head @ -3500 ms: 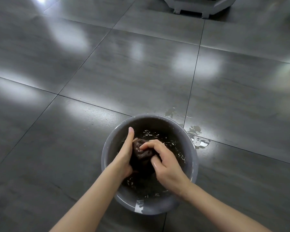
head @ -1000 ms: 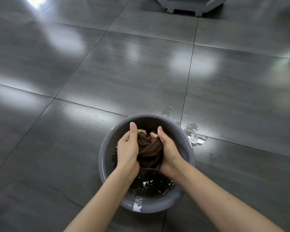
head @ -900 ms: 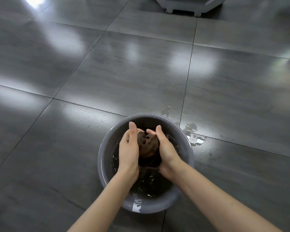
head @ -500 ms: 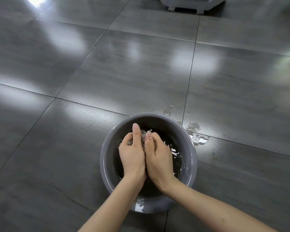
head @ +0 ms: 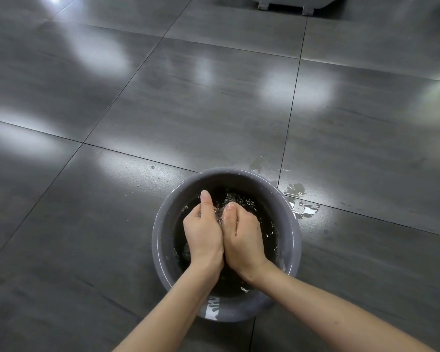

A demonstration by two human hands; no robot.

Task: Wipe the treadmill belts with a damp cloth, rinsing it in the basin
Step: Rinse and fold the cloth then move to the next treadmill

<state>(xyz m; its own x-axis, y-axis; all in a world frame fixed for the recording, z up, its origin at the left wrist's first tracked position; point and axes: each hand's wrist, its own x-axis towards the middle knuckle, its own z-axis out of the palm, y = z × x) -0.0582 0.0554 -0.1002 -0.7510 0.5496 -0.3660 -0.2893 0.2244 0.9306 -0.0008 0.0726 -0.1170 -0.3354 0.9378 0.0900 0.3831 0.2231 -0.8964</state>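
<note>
A dark grey tiled floor (head: 188,110) fills the view, glossy, with pale blurs of reflected light and thin grout lines. At the top edge stands the underside of a pale grey machine base (head: 285,2) on short feet, well apart from everything else.

In the lower middle a round grey plastic basin (head: 226,175) sits on the floor across a grout line. It holds dark water (head: 259,207), broken up with small bright splashes around the hands.

Two bare forearms reach in from the bottom edge and meet over the basin. The left hand (head: 203,232) and right hand (head: 244,235) are pressed side by side, touching along their inner edges, backs turned up to the camera. Both are clenched: the fingers curl down and under into the water, out of sight, and the left thumb (head: 205,199) sticks out straight towards the far wall of the basin. The right thumb lies bent beside it.

Between the two thumbs a small wet, glistening lump shows, the cloth (head: 218,212), bunched and squeezed in the joined grip at the water's surface. Most of it is hidden by the hands.

Just beyond the basin's right side, small puddles (head: 302,208) and drops lie on the tiles. On the near outer wall of the basin is a white label (head: 212,307); its print is too small to read.
</note>
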